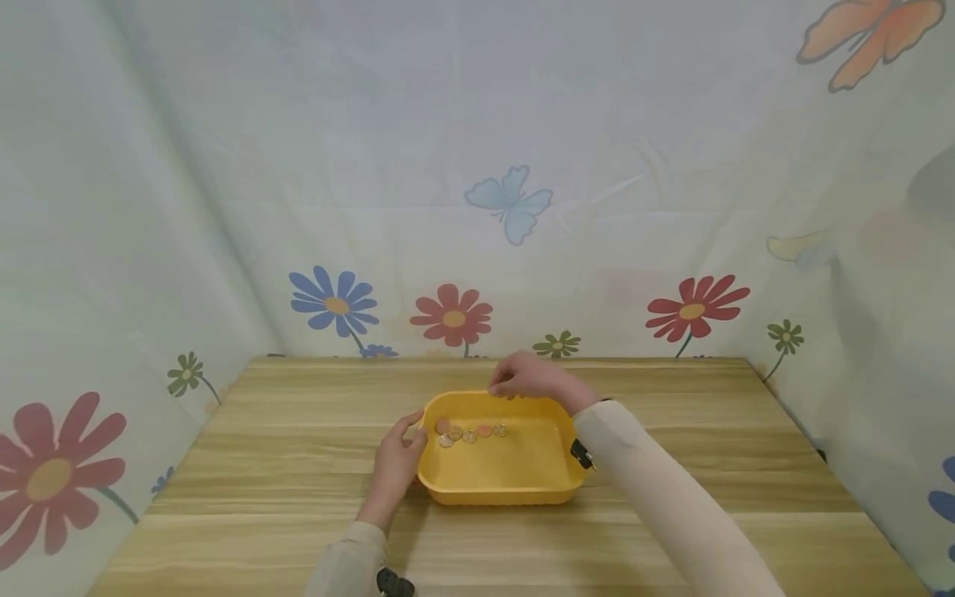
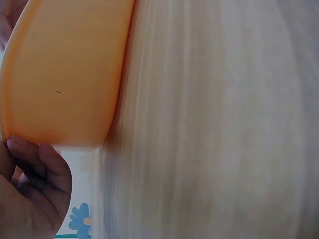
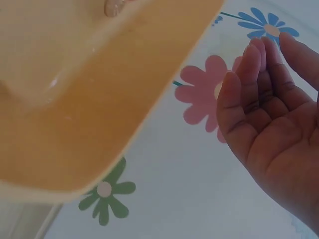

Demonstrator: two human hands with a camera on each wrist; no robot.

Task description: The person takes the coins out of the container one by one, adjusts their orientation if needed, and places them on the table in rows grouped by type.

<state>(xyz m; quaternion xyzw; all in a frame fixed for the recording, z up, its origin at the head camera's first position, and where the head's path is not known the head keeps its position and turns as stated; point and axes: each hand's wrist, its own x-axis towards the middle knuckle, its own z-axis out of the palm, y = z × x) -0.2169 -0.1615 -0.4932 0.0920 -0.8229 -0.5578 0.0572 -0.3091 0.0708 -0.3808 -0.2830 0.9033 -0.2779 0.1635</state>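
"What's on the table (image 1: 298, 448)?"

"A yellow tray (image 1: 515, 470), lower centre of the frame, its long axis running left to right."

"The hands?"

"The left hand (image 1: 398, 458) pinches its left rim; the right hand (image 1: 534, 376), fingers loosely curved, seemingly empty, is over the upper rim."

"And the coins (image 1: 469, 436)?"

"Upper left inside the tray, rowed along its length: left end nearer the left hand, right end just below the right."

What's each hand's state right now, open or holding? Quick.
Left hand: closed, holding the yellow tray by its edge.
Right hand: open, fingers loosely bent, nothing visible in it.
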